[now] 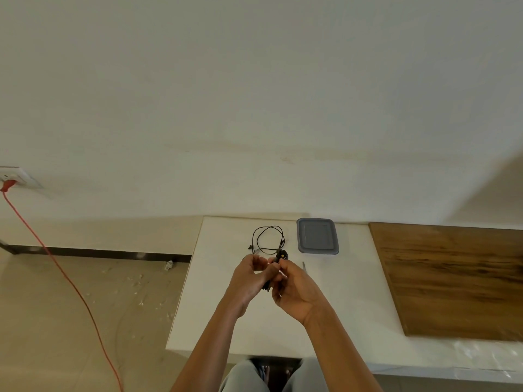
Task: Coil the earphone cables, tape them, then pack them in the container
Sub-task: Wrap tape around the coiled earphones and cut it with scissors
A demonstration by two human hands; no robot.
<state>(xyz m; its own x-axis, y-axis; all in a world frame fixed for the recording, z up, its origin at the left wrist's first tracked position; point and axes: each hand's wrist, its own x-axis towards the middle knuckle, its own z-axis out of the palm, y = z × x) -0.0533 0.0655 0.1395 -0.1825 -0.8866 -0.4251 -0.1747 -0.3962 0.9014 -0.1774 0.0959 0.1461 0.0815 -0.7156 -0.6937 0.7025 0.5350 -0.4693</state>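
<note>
1. Both hands meet just below the centre of the frame, above a white table (226, 321).
2. The right hand (295, 290) grasps a small dark bundle of cable (271, 278), its fingers curled round it. The top of the bundle sticks out above the fingers, with a yellow speck on it.
3. The left hand (249, 278) has its fingers curled in toward the same bundle and pinches it from the other side; the exact contact is too small to make out.
4. A second earphone cable (268, 239) lies loose in an open loop on the table, just above the hands.
5. A grey container (317, 236) with its lid on sits to the right of that loop, near the table's far edge.
6. A thin grey sliver (304, 265) lies just right of the hands.
7. A wooden board (452, 278) covers the right side of the frame.
8. A red cord (70, 281) runs from a wall socket (17, 176) at the left edge down across the floor.
</note>
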